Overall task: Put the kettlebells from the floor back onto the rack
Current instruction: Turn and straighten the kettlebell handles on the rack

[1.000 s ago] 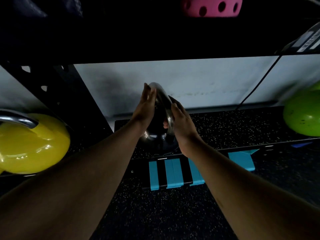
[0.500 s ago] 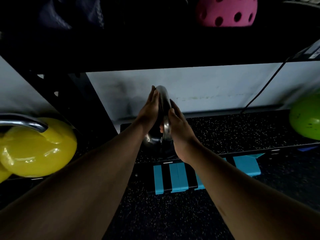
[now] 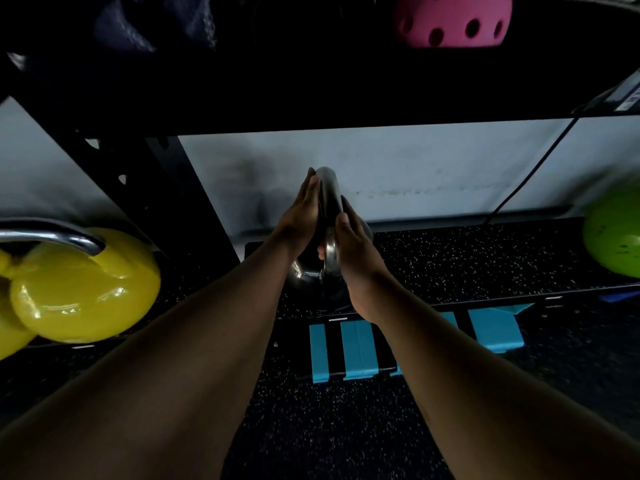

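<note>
Resting on the lower shelf of the rack, a dark kettlebell is steadied by both hands at its steel handle. The left hand is laid flat against the left face of the handle, its fingers extended and held together. The right hand is pressed against the opposite face, with the thumb hooked through the handle's opening; whether its remaining fingers are curled around the steel cannot be told. The handle is thus sandwiched between the palms rather than gripped from above, which is judged to suit guiding and squaring the bell on the shelf, not lifting it.

The bell's underside appears to be in contact with the speckled rubber mat, close to the shelf's front edge, though the dim light leaves this uncertain. A yellow kettlebell is stored in the adjacent bay to the left, beyond a black upright, and a green kettlebell at the far right of the same shelf. The space between is well clear, so placement is judged nearly complete, with release remaining.
</note>
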The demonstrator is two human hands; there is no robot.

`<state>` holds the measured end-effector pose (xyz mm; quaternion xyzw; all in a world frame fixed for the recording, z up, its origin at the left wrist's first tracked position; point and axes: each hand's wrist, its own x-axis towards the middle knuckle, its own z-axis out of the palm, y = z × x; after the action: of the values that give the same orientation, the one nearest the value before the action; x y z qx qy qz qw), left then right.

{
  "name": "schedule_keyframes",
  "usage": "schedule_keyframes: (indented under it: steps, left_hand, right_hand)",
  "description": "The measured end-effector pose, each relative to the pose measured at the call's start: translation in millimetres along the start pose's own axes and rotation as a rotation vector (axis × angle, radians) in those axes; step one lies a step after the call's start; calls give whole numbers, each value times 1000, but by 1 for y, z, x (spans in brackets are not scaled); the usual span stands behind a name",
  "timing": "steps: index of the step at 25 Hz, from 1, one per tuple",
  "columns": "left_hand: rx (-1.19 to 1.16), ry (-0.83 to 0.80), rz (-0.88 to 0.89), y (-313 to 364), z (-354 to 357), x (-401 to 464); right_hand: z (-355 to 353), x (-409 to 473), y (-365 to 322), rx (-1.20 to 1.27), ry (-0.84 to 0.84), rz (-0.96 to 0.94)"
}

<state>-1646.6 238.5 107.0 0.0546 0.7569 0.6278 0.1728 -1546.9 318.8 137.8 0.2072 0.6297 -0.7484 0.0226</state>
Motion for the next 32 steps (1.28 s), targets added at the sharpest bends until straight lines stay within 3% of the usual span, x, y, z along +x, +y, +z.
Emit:
schedule_keyframes:
  steps: [7,12,15,19,22,25,32]
  left_hand:
    - [20,25,-4,-1,-4,2]
    - [283,81,75,12,-13,-6]
    - [410,84,198,18,-17,-36]
    - [677,20,270,23,-32,-79]
    - [910,-70,283,30,-52,-111]
    - [982,-35,289,33,-86,-135]
    - [1078,49,259,5,-204,-185]
  right_hand:
    - [-3,-5,-2,-106,-17,-40]
    - [-13,-1,-13,-411,-106,-106]
    - [-32,-7,-27,-689,-108,-176]
    - [-55,-17,-33,-1244,21,-346]
    - [-47,-31,-47,-1433,0,-475]
    - [-22,-43,-56,-1484,-23,-611]
    - [99,-62,-34,-1410,-195,-705]
